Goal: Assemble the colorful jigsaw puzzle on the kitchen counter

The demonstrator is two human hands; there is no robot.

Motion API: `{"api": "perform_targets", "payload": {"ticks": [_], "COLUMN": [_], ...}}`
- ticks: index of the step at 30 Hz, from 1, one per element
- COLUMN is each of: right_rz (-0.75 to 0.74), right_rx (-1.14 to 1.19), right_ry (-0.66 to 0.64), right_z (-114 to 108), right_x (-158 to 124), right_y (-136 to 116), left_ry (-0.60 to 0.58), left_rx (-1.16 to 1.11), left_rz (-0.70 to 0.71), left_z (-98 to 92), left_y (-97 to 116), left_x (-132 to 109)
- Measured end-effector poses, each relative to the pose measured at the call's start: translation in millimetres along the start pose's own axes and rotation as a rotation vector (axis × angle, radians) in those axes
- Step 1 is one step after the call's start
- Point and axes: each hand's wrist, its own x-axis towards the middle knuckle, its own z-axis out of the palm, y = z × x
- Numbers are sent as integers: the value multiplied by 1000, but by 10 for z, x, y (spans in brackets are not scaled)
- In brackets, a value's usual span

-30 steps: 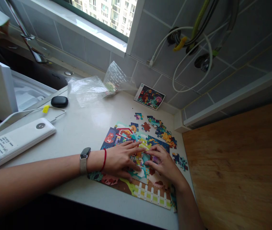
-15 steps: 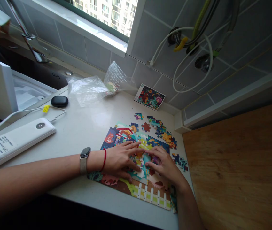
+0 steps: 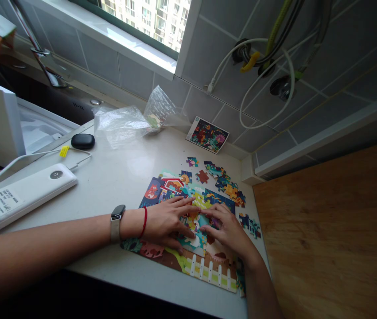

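Observation:
A colourful jigsaw puzzle (image 3: 191, 254) lies on the counter, partly joined on top of a printed farm-scene board (image 3: 221, 281) with a white fence. My left hand (image 3: 171, 221) rests flat over the joined pieces, fingers spread and pointing right. My right hand (image 3: 224, 226) is bent over the puzzle's right side. Its thumb and forefinger stand on either side of a teal puzzle piece (image 3: 203, 220), gripping it at the puzzle's surface. The fingertips of both hands nearly meet. Much of the puzzle's middle is hidden under the hands.
Loose puzzle pieces (image 3: 231, 190) lie behind and right of the board. A picture card (image 3: 207, 134) leans on the tiled wall. Clear plastic bags (image 3: 125, 124), a black case (image 3: 82, 141) and a white power bank (image 3: 35, 195) with cable are left. Wooden surface (image 3: 328, 230) at right.
Hardly anything differs. My right thumb and fingertips have shifted very slightly left at the teal piece; my left hand stays in place.

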Motion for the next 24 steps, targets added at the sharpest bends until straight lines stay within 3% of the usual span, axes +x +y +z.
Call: {"api": "perform_targets", "payload": {"ticks": [24], "right_rz": [11], "right_rx": [56], "right_ry": [9], "right_z": [73], "right_x": [-5], "right_y": [15], "left_ry": [-69], "left_rx": [13], "left_rz": [-35], "left_z": [-29], "left_y": [30], "left_x": [18]}}
